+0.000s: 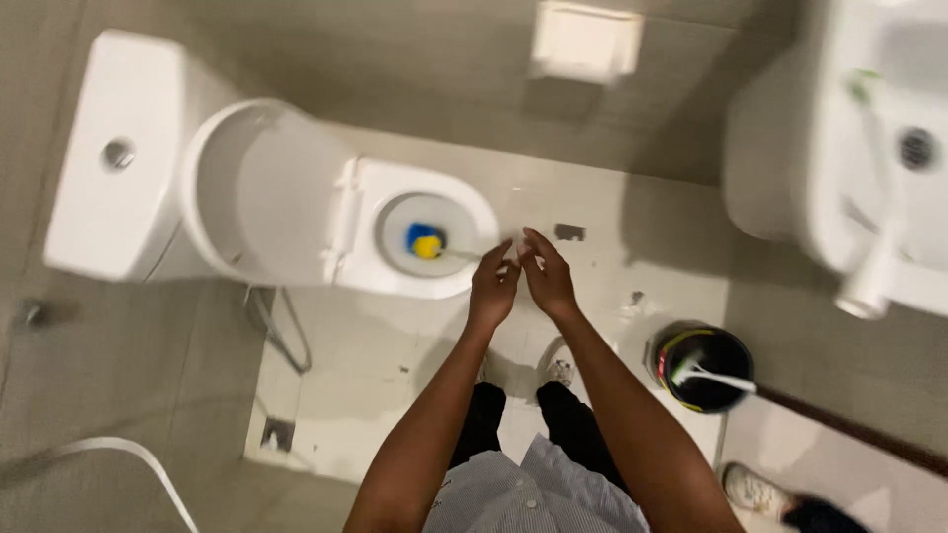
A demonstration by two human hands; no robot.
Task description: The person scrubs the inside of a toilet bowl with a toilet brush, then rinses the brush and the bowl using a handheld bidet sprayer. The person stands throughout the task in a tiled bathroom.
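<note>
Toilet brush [427, 241] standing head-down in the toilet bowl [464, 212], thin handle running toward both hands. Left hand [493, 287] and right hand [546, 274] level beside the handle's end, fingers loosely curled, apparently holding nothing.

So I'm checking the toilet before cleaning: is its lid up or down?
Up: the toilet lid stands raised against the tank, and the open bowl shows.
</note>
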